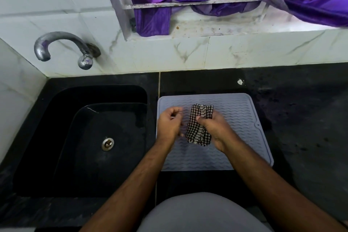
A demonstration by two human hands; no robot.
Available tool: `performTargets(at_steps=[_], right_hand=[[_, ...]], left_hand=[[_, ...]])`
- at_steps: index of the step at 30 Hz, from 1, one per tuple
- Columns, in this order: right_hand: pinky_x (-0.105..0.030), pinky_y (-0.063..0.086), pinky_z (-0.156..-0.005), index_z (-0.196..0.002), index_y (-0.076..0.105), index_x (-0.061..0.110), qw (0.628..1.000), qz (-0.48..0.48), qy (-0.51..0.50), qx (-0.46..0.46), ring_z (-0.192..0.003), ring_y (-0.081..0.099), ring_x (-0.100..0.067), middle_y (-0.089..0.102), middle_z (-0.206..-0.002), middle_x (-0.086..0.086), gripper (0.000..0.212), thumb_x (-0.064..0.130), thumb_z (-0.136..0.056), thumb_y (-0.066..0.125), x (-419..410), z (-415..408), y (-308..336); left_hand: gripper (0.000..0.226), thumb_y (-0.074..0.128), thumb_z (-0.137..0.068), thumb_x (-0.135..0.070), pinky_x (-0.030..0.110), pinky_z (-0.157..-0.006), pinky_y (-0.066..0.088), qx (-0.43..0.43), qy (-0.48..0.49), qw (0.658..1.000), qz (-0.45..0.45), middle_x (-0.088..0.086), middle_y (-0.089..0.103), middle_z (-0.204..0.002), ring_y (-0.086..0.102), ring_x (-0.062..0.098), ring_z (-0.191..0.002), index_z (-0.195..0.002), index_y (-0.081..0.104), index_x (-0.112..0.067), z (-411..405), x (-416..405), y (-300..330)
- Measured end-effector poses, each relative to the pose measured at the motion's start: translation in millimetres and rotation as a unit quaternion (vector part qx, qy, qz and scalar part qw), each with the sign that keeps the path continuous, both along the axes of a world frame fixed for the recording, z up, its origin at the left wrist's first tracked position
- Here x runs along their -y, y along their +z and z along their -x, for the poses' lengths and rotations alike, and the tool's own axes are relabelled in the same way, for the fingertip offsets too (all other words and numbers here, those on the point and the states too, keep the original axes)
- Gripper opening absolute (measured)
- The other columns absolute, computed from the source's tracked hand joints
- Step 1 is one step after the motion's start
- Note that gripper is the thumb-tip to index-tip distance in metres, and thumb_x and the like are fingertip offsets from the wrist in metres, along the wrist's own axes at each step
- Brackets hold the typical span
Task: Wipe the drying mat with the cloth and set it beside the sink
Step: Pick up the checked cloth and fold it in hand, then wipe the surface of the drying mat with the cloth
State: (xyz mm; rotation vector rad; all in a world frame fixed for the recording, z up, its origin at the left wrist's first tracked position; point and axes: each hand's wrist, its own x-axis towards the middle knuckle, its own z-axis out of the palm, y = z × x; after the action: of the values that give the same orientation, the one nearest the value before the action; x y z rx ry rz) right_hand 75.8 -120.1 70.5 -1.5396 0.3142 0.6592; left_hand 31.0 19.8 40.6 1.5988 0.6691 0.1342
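Head view: right hand (212, 130) grips the bunched checked cloth (199, 126) over the drying mat (235, 111), which lies on the worktop (301, 100) beside the sink (84, 137); left hand (169, 124) loosely curled, empty. Wiping seems underway; next, press the cloth flat and sweep.

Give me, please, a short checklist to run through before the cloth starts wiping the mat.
1. Cloth held: ok, right hand grips the checked cloth.
2. Cloth on the drying mat: cannot tell, it is bunched over the mat; contact is unclear.
3. Mat flat on the counter: ok.
4. Mat surface free of other items: ok, only the cloth and hands are over it.
5. Left hand steadying the mat: not ok, fingers loosely curled, holding nothing.
6. Mat beside the sink: ok.
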Motion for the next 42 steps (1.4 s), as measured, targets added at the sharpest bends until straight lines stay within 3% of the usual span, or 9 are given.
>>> performTargets(at_steps=[3, 8, 12, 18, 21, 27, 32, 35, 42], right_hand=[[-0.031, 0.056, -0.063, -0.126, 0.054, 0.025, 0.991, 0.103, 0.046, 0.068, -0.095, 0.066, -0.017, 0.067, -0.107, 0.003, 0.032, 0.018, -0.096, 0.064, -3, -2, -16], [-0.027, 0.053, -0.076, -0.127, 0.056, 0.02, 0.932, 0.251, 0.127, 0.227, -0.102, 0.063, -0.014, 0.066, -0.112, 0.004, 0.037, 0.02, -0.092, 0.07, -3, -5, -46], [-0.039, 0.052, -0.093, -0.137, 0.056, 0.022, 0.813, 0.375, 0.253, 0.366, -0.11, 0.063, -0.027, 0.065, -0.125, -0.007, 0.04, 0.015, -0.097, 0.057, -4, -10, -72], [-0.041, 0.053, -0.087, -0.141, 0.05, 0.022, 0.755, 0.439, 0.314, 0.372, -0.113, 0.057, -0.03, 0.057, -0.124, -0.01, 0.045, 0.008, -0.099, 0.05, -14, -20, -81], [-0.042, 0.052, -0.085, -0.134, 0.054, 0.016, 0.744, 0.433, 0.34, 0.378, -0.11, 0.055, -0.031, 0.055, -0.12, -0.012, 0.037, 0.019, -0.097, 0.058, -22, -19, -77], [-0.037, 0.048, -0.09, -0.136, 0.059, 0.023, 0.731, 0.361, 0.366, 0.45, -0.113, 0.055, -0.023, 0.06, -0.12, -0.003, 0.042, 0.014, -0.095, 0.062, -52, -14, -60], [-0.04, 0.04, -0.096, -0.139, 0.058, 0.029, 0.637, 0.37, 0.459, 0.498, -0.123, 0.048, -0.023, 0.057, -0.143, 0.006, 0.045, 0.018, -0.096, 0.056, -74, -4, -74], [-0.035, 0.043, -0.077, -0.116, 0.074, 0.033, 0.597, 0.326, 0.497, 0.538, -0.097, 0.054, -0.02, 0.07, -0.124, 0.013, 0.035, 0.02, -0.085, 0.074, -66, -2, -77], [-0.036, 0.035, -0.079, -0.12, 0.071, 0.037, 0.62, 0.327, 0.476, 0.532, -0.099, 0.051, -0.02, 0.07, -0.122, 0.012, 0.031, 0.024, -0.093, 0.062, -67, -37, -62]], left_hand=[[0.017, 0.066, -0.093, -0.011, 0.038, -0.08, 0.062, -0.031, 0.028, 0.99, -0.135, -0.006, 0.071, -0.094, 0.068, 0.007, -0.085, -0.109, 0.072, -0.015, 9, -21, -25], [0.028, 0.07, -0.089, -0.015, 0.037, -0.096, 0.053, -0.091, 0.036, 0.968, -0.231, 0.003, 0.06, -0.115, 0.059, 0.015, -0.103, -0.118, 0.066, -0.016, 32, -45, -60], [0.029, 0.071, -0.09, -0.031, 0.041, -0.101, 0.042, -0.154, 0.048, 0.933, -0.322, 0.005, 0.054, -0.12, 0.05, 0.024, -0.115, -0.117, 0.065, -0.02, 43, -53, -78], [0.019, 0.054, -0.1, -0.039, 0.049, -0.089, 0.038, -0.128, 0.043, 0.897, -0.42, 0.006, 0.051, -0.11, 0.048, 0.027, -0.103, -0.104, 0.061, -0.021, 52, -50, -99], [0.027, 0.039, -0.101, -0.038, 0.05, -0.088, 0.039, -0.134, 0.053, 0.896, -0.42, 0.007, 0.053, -0.111, 0.048, 0.029, -0.1, -0.101, 0.061, -0.022, 50, -50, -101], [0.014, 0.056, -0.098, -0.031, 0.048, -0.092, 0.033, -0.133, 0.078, 0.91, -0.385, 0.006, 0.049, -0.119, 0.045, 0.026, -0.106, -0.11, 0.062, -0.025, 50, -54, -104], [0.024, 0.053, -0.097, -0.031, 0.047, -0.087, 0.036, -0.162, 0.066, 0.888, -0.426, 0.008, 0.049, -0.122, 0.046, 0.027, -0.104, -0.121, 0.059, -0.027, 47, -51, -103], [0.026, 0.053, -0.097, -0.032, 0.048, -0.086, 0.037, -0.165, 0.06, 0.882, -0.437, 0.007, 0.049, -0.121, 0.047, 0.027, -0.103, -0.123, 0.057, -0.028, 47, -51, -104], [0.039, 0.046, -0.094, -0.031, 0.046, -0.088, 0.041, -0.188, 0.084, 0.861, -0.465, 0.006, 0.051, -0.13, 0.051, 0.026, -0.107, -0.131, 0.052, -0.026, 42, -48, -109]])
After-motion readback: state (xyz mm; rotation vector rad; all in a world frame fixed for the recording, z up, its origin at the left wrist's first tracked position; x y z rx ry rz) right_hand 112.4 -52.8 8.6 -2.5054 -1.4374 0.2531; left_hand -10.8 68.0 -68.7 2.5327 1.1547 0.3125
